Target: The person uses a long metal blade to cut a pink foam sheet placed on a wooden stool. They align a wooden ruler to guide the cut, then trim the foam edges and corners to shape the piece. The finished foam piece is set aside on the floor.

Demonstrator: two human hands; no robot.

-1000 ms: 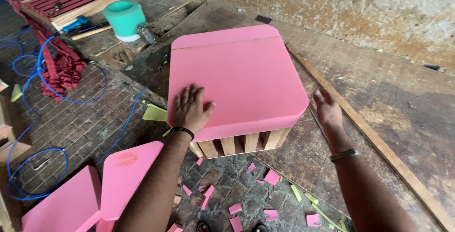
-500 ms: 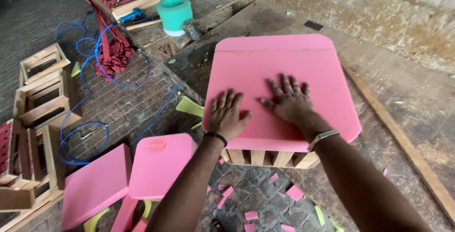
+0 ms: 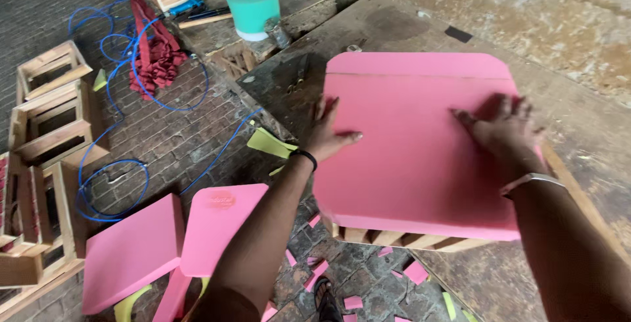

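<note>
The large square pink foam pad (image 3: 420, 144) occupies the centre right of the frame, lying on a slatted wooden frame (image 3: 394, 238). The left hand (image 3: 330, 133) presses flat at the pad's left edge, fingers spread, gripping nothing. The right hand (image 3: 501, 128) lies palm-down on the pad's right portion, fingers open. Two smaller pink foam pieces (image 3: 177, 240) lie at lower left on the brick floor (image 3: 190, 138).

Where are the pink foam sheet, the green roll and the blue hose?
pink foam sheet (image 3: 414, 158), head view, bare middle.
green roll (image 3: 253, 8), head view, side wall.
blue hose (image 3: 108, 164), head view, floor loop.
</note>
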